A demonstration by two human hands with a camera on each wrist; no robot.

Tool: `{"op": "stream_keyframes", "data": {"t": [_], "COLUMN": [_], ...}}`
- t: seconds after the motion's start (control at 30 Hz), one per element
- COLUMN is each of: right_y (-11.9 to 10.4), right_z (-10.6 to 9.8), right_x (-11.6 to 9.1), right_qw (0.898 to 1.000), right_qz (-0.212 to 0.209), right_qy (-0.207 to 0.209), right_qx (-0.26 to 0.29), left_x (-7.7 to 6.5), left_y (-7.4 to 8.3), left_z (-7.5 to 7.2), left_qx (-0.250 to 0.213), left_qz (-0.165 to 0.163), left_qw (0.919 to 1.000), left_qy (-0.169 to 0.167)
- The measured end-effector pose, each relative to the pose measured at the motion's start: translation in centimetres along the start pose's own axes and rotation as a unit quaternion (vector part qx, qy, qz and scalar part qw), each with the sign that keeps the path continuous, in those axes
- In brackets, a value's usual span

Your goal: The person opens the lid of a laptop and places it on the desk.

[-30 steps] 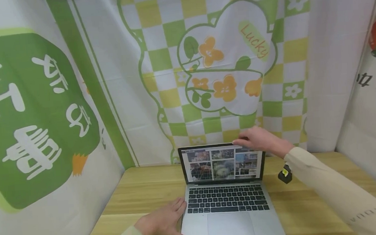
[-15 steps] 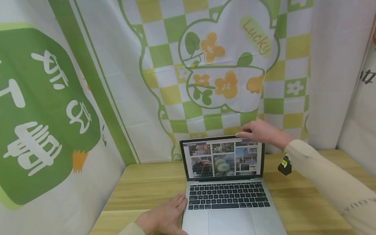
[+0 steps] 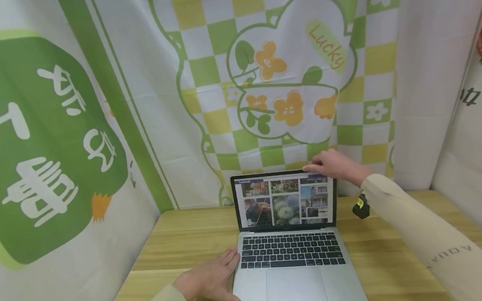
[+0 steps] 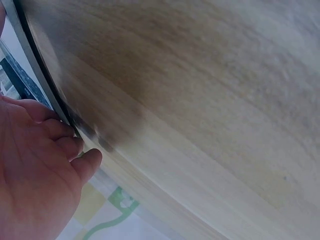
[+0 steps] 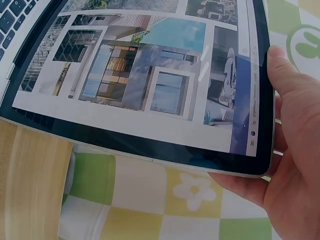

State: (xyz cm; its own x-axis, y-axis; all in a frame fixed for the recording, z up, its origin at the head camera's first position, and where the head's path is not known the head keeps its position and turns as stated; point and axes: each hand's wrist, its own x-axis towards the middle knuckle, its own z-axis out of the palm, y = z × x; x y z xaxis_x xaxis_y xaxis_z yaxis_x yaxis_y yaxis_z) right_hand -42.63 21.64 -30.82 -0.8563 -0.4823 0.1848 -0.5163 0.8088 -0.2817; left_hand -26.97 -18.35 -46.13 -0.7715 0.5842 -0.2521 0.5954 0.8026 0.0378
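A silver laptop [image 3: 296,286] with black keys lies open on the table, its lit screen [image 3: 286,203] showing a page of photos. My right hand [image 3: 336,165] pinches the top edge of the lid near the right corner. In the right wrist view the thumb [image 5: 282,70] lies over the front rim of the lid and other fingers are behind it. Along the left edge of the laptop base rests my left hand [image 3: 212,278], thumb by the front corner and fingers relaxed. The left wrist view shows its fingertips against the laptop's side, partly out of frame.
The laptop stands on a light wooden table [image 3: 180,238]. Close behind hangs a checked green and yellow cloth [image 3: 210,78]; printed cloths also hang left and right. A small black device [image 3: 360,207] with a yellow mark is at the right wrist.
The laptop lid has tipped farther back in my right hand's grip, so the screen looks taller and clearer. My left hand stays at the base's left edge. The head view has shifted slightly.
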Motion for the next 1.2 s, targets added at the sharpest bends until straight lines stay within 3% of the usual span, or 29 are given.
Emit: {"op": "stream_keyframes", "data": {"t": [0.3, 0.57, 1.2], "right_y": [0.8, 1.1, 2.9], "right_z": [-0.1, -0.2, 0.3], "right_x": [0.1, 0.4, 1.2], "right_qw": [0.999, 1.0, 0.994], "right_qz": [0.018, 0.024, 0.098], "right_qy": [0.007, 0.004, 0.005], "right_qx": [0.029, 0.016, 0.049], "left_x": [-0.1, -0.2, 0.0], "left_y": [0.1, 0.2, 0.2], "left_z": [-0.1, -0.1, 0.0], "left_qx": [0.013, 0.011, 0.027], "left_qz": [0.003, 0.001, -0.009], "left_qw": [0.9999, 0.9999, 0.9996], "left_qy": [0.006, 0.002, 0.005]}}
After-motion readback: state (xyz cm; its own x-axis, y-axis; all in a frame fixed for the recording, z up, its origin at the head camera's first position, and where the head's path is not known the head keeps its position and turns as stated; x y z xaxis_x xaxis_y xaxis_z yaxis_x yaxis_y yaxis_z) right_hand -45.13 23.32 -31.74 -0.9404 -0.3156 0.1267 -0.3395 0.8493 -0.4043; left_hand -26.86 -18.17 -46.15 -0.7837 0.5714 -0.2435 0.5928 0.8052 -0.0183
